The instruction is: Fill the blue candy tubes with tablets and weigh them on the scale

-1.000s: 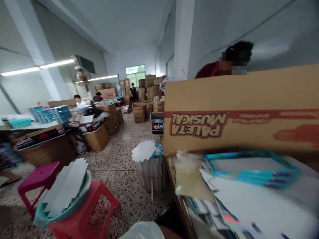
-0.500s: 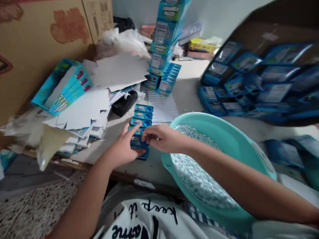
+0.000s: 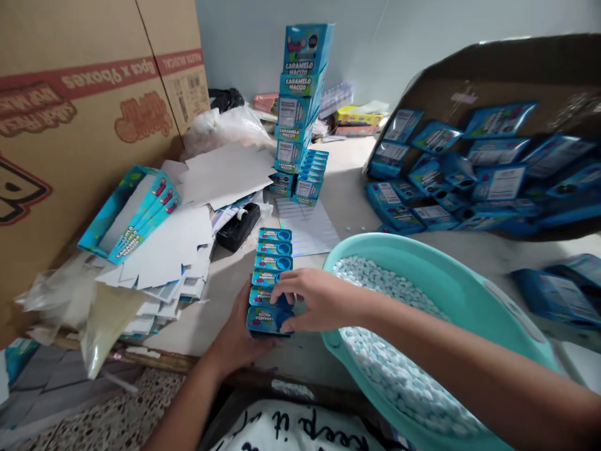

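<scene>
A row of several small blue candy boxes (image 3: 273, 263) marked "CARAMELO MACIZO" lies on the table, each top showing a round blue spot at its right. My left hand (image 3: 239, 338) is wrapped around the left side and near end of this row, some fingers hidden. From the right, my right hand (image 3: 314, 299) reaches over the nearest boxes, fingers curled and thumb apart, gripping their right ends. Whether a candy is between its fingers is hidden. Beneath my right forearm, a turquoise tub (image 3: 422, 263) holds many small pale candies (image 3: 389, 357).
Behind the row rises a tall stack of blue display boxes (image 3: 300, 113). Left are flat white cartons (image 3: 173, 244), a black tape dispenser (image 3: 238, 227), an open blue display box (image 3: 129, 216) and a large cardboard box (image 3: 94, 94). A carton of blue packs (image 3: 493, 150) stands right.
My left hand has shifted from lying spread over the boxes to holding their left side and near end. My right hand has opened from a pinch and moved to the nearest boxes. The view has tilted.
</scene>
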A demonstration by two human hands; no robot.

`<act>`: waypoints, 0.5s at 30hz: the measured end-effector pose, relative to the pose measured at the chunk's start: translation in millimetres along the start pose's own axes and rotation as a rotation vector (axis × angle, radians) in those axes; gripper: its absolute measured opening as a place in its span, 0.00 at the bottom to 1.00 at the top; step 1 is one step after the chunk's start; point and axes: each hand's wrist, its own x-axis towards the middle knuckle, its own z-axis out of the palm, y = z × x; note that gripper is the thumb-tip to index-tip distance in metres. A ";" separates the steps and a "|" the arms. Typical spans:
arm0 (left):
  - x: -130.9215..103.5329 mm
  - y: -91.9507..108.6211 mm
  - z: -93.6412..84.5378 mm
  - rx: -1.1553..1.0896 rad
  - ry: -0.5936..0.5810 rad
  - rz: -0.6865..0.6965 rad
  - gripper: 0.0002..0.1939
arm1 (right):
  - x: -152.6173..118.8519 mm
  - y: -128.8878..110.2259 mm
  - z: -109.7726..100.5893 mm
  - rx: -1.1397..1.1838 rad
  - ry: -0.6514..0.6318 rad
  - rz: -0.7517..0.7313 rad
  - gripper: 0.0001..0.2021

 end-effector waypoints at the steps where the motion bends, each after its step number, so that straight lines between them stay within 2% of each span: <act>1: 0.9 -3.4 1.6 0.020 0.021 0.009 0.66 | 0.8 -0.6 0.2 -0.011 0.002 0.006 0.20; 6: 6.4 -7.3 2.2 0.178 0.086 0.038 0.61 | 3.0 -4.1 -1.1 -0.002 -0.015 0.092 0.20; 11: 10.3 -3.1 0.6 0.392 0.093 0.126 0.53 | 1.4 -5.1 3.5 0.046 0.007 0.127 0.21; 13: 10.1 -2.5 1.2 0.427 0.105 0.120 0.52 | 5.1 2.3 0.1 0.134 0.102 0.187 0.17; 15: 9.4 -2.0 1.8 0.428 0.121 0.098 0.53 | 14.1 17.6 -12.5 0.196 0.253 0.295 0.15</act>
